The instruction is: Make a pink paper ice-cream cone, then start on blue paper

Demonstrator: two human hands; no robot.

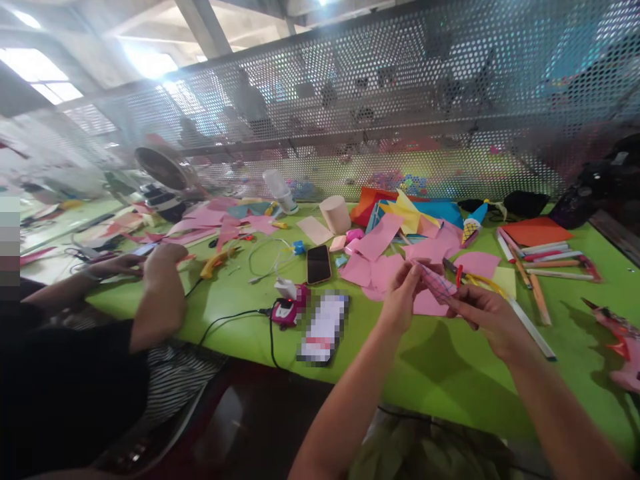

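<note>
Both of my hands are raised over the green table (440, 373). My left hand (403, 293) and my right hand (483, 312) pinch opposite ends of a small pink paper cone with a drawn grid pattern (437, 282). The fingers of each hand are closed on it. Beneath my hands lie several pink paper pieces (380, 267), a pair of red-handled scissors (457, 273) and a ruler (530, 327).
A co-worker sits at left with an arm (157, 293) on the table. A black phone (319, 264), a glue gun (216, 261), a pink charger with cable (286, 312), a tape roll (335, 215), coloured paper (410, 213), pencils (543, 257) and a perforated metal screen (400, 100) are around.
</note>
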